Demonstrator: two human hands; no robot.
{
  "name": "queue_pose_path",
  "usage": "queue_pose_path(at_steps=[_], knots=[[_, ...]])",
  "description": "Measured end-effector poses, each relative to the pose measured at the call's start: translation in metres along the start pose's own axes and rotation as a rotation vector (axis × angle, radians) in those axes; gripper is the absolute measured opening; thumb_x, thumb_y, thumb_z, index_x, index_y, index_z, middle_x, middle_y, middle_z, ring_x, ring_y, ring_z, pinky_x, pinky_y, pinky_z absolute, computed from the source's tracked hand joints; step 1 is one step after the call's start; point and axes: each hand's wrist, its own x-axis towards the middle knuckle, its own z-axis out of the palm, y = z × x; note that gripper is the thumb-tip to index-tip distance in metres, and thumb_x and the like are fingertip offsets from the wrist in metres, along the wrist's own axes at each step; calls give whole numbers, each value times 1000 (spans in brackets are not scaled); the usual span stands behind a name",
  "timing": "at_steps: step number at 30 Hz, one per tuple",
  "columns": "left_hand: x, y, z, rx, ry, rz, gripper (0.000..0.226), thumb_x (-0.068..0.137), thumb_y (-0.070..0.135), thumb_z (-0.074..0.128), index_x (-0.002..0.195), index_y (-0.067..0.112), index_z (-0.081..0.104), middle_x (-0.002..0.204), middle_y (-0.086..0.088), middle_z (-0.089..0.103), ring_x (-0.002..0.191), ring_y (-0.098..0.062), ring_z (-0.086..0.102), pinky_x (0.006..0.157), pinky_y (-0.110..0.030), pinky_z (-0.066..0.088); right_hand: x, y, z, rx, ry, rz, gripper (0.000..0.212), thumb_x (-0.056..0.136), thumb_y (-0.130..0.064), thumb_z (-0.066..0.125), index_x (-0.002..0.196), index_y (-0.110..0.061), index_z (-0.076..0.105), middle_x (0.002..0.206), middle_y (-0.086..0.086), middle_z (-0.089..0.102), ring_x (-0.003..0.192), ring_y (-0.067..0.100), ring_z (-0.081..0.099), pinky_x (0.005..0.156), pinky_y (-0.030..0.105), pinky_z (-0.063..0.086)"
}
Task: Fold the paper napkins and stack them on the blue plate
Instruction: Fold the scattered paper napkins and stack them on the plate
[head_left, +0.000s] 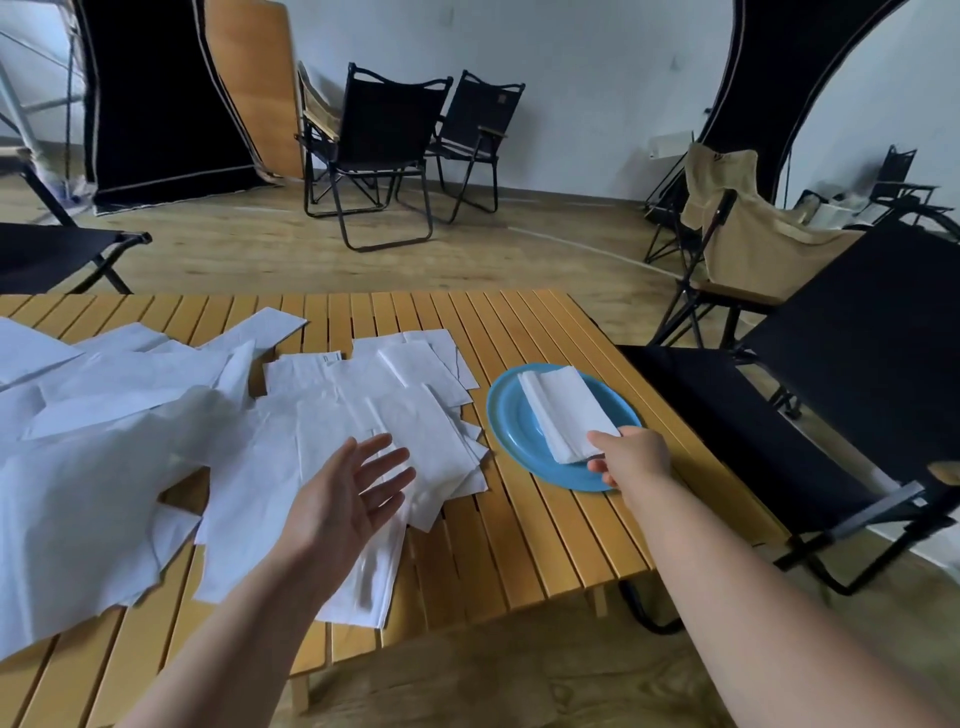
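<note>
Napkins, folded: small stack of folded napkins (563, 410) lies on the blue plate (506, 415), which sits near the right edge of the tabletop (545, 530).
Napkins, unfolded: loose napkins (218, 441) spread in an overlapping heap across the left and middle of the tabletop, just beside the plate; many left to do.
Right hand: your right hand (631, 457) pinches the near end of the folded stack, thumb on top, fingers under, over the plate's near rim.
Left hand: your left hand (345, 493) hangs flat, fingers spread, gripping nothing, just above the nearest sheets of the heap.
Step in hand: judged as setting a folded napkin onto the stack; folding of the next sheet not yet begun.
Next move: let go of the stack once its edges sit square, then lift a single sheet off the heap. Sheets overlap closely, so you may need to peel one free to avoid dragging its neighbours.
Progress: early, by the size of the heap.
</note>
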Motion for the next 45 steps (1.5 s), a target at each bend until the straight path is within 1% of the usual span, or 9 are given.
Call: queue_pose_path(at_steps=[3, 8, 11, 15, 19, 24, 27, 35, 45], knots=[[0, 3, -2, -10, 9, -3, 46, 109, 42, 28, 129, 19, 62, 128, -3, 69, 120, -28, 64, 108, -43, 45, 1, -2, -1, -109, 14, -34, 23, 94, -23, 67, 103, -2, 66, 73, 6, 66, 63, 17, 64, 62, 34, 58], [-4, 10, -8, -47, 27, 9, 44, 110, 38, 29, 129, 17, 62, 126, -4, 70, 119, -27, 65, 105, -41, 47, -11, -12, -4, -377, 156, -176, 52, 88, -33, 75, 128, -12, 49, 112, 7, 58, 87, 24, 59, 53, 29, 48], [-6, 19, -13, -46, 78, 47, 36, 109, 28, 36, 123, 14, 65, 120, -5, 72, 113, -25, 68, 101, -40, 51, -24, -23, 8, -409, 172, -358, 47, 89, -29, 73, 129, -17, 51, 120, 4, 56, 93, 23, 59, 66, 36, 56], [-7, 28, -30, 350, 200, 231, 25, 104, 14, 48, 118, 18, 67, 114, 3, 73, 109, -17, 68, 96, -34, 53, -71, -47, 50, -333, -168, -577, 18, 91, -22, 70, 107, -19, 65, 99, -5, 60, 87, 13, 58, 68, 20, 43], [-8, 32, -60, 930, 232, 340, 24, 99, 15, 56, 111, 31, 69, 113, 13, 68, 98, -4, 65, 67, -15, 46, -133, -65, 91, -386, -455, -652, 16, 90, -27, 71, 106, -25, 66, 99, -10, 62, 90, 9, 58, 69, 18, 43], [-15, 38, -88, 1113, 241, 248, 25, 97, 14, 58, 110, 32, 70, 119, 12, 69, 110, -11, 63, 89, -30, 52, -194, -72, 127, -604, -695, -658, 47, 90, -27, 72, 134, -28, 57, 129, -4, 59, 114, 21, 58, 91, 33, 53], [-19, 42, -98, 1088, 255, 222, 28, 97, 10, 55, 111, 29, 71, 115, 11, 67, 107, -12, 63, 88, -28, 49, -214, -67, 142, -725, -615, -747, 52, 92, -21, 67, 140, -29, 51, 135, -1, 54, 121, 28, 54, 100, 41, 50], [-24, 43, -127, 1032, 252, 220, 35, 95, 7, 51, 103, 38, 67, 119, 13, 65, 107, -12, 63, 80, -23, 49, -218, -54, 140, -502, -355, -878, 25, 101, -28, 57, 121, -26, 71, 118, -6, 68, 108, 13, 59, 94, 31, 53], [-28, 43, -125, 945, 208, 231, 45, 95, -3, 48, 121, 28, 67, 129, 9, 62, 114, -10, 60, 90, -25, 51, -212, -62, 141, -370, -368, -876, 31, 93, -29, 69, 124, -31, 68, 129, -12, 63, 121, 11, 53, 103, 36, 48]])
